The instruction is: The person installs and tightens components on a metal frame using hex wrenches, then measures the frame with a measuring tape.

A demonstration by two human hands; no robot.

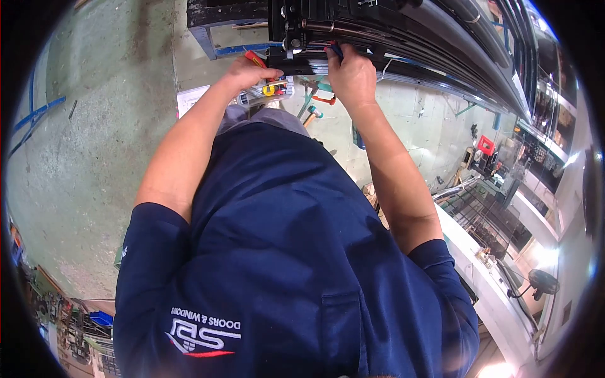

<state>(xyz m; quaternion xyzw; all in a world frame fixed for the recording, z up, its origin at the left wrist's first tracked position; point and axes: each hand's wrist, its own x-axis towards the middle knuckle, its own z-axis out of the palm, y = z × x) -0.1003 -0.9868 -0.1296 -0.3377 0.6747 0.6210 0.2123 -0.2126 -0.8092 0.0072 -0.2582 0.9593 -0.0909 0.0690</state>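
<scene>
My left hand (247, 74) is closed on a red tool (255, 59) at the near edge of a dark metal frame (305, 67). To its right, my right hand (353, 75) is closed round a small dark blue object (337, 50) against the same frame; its shape is mostly hidden by the fingers. Black profiles and a roller assembly (295, 43) lie just beyond both hands. Below my left hand, a tray (288, 88) holds several tools, among them a yellow tape measure (269, 90).
A hammer (313, 112) with a teal head and an orange-red clamp (324, 99) lie below, between the arms. Long dark profiles (466, 57) curve off to the right. A blue-edged black bench (205, 31) stands at the upper left. A fan (542, 282) is at the far right.
</scene>
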